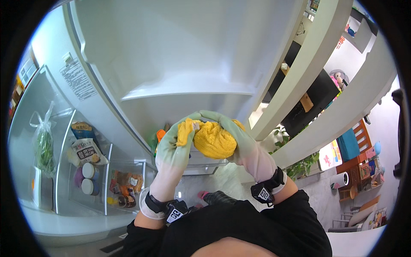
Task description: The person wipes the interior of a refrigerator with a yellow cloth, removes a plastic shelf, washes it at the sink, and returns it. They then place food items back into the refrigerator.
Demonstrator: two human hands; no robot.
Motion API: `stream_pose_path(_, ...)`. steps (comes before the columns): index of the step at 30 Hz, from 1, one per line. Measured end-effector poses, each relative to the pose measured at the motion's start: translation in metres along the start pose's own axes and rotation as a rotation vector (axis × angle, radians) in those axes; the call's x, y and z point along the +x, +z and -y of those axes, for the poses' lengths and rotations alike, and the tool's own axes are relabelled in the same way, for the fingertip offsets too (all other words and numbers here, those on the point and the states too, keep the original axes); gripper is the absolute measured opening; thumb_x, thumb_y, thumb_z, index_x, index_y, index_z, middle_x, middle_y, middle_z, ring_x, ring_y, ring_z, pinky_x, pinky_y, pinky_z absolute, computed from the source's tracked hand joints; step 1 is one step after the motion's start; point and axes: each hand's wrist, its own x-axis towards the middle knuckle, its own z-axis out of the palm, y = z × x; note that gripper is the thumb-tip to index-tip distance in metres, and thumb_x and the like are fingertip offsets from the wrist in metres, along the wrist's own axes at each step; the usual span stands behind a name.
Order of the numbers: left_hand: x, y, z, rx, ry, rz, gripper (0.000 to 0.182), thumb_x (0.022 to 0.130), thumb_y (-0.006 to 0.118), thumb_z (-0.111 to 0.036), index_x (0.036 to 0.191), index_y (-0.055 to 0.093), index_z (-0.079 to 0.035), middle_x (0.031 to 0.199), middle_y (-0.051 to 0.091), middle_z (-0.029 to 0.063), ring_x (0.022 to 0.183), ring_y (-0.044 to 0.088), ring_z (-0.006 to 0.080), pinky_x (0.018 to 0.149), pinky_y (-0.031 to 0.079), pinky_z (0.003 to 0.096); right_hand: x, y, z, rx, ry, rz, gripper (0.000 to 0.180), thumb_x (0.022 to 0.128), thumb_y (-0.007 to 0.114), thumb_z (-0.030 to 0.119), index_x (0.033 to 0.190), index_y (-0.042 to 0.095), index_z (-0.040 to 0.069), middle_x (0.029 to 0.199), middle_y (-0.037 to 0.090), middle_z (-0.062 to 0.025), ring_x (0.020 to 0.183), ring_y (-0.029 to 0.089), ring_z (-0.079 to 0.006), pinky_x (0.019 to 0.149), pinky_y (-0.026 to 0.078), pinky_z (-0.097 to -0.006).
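Observation:
A bunched yellow terry cloth (214,139) is held between my two hands, in front of the open refrigerator. My left hand (173,141), in a green and white rubber glove, grips the cloth's left end, where a small pale tag shows. On the other side my right hand (241,136), gloved the same way, holds the cloth's right part. The gloved fingers curve over the far side of the cloth, so their tips are partly hidden. Behind the hands is the refrigerator's white inner wall (179,48), with a moulded ledge (189,93) across it.
At left the open door's clear bins (57,192) hold bagged green vegetables (45,147), food packets (86,151), white-lidded jars (90,178) and a brown jar (126,201). Orange and green items (160,135) sit beside my left hand. White uprights (308,64) and a leafy plant (298,167) stand at right.

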Motion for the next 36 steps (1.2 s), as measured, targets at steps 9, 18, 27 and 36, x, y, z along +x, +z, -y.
stream_pose_path(9, -0.037, 0.0, 0.002, -0.303, 0.058, -0.01, 0.043, 0.096, 0.062, -0.017, 0.135, 0.049, -0.004, 0.129, 0.056, 0.008, 0.119, 0.053, 0.0144, 0.1, 0.043, 0.0286, -0.013, 0.031, -0.025, -0.051, -0.253, -0.225, 0.019, 0.097, 0.058, 0.012, 0.113, 0.059, 0.002, 0.114, 0.062, -0.0081, 0.103, 0.061, -0.0166, 0.091, 0.051, -0.0304)
stream_pose_path(18, -0.058, 0.002, 0.026, -0.266, -0.162, -0.018, 0.064, 0.091, 0.07, -0.025, 0.142, 0.037, -0.005, 0.131, 0.054, 0.0083, 0.119, 0.053, 0.0162, 0.101, 0.042, 0.0297, -0.022, 0.031, -0.047, -0.993, -0.535, -0.3, 0.023, 0.092, 0.062, 0.014, 0.111, 0.063, 0.002, 0.108, 0.065, -0.0129, 0.099, 0.063, -0.023, 0.088, 0.049, -0.0351)
stream_pose_path(27, -0.074, 0.005, 0.002, 0.15, -0.169, 0.062, 0.065, 0.082, 0.075, -0.04, 0.128, 0.053, 0.0, 0.118, 0.06, 0.01, 0.109, 0.058, 0.0167, 0.092, 0.045, 0.0291, -0.056, 0.01, 0.001, -1.246, -0.729, 0.031, 0.024, 0.08, 0.071, 0.004, 0.103, 0.072, 0.008, 0.096, 0.068, -0.005, 0.098, 0.059, -0.0196, 0.091, 0.045, -0.0331)
stream_pose_path(36, -0.065, 0.07, -0.014, 0.103, -0.198, 0.301, 0.062, 0.078, 0.078, -0.032, 0.125, 0.054, 0.001, 0.112, 0.065, 0.0095, 0.1, 0.063, 0.0155, 0.087, 0.049, 0.029, -0.093, -0.018, 0.06, -1.185, -0.243, -0.044, 0.023, 0.076, 0.077, 0.01, 0.098, 0.074, 0.006, 0.091, 0.067, -0.0036, 0.09, 0.059, -0.0168, 0.082, 0.047, -0.0293)
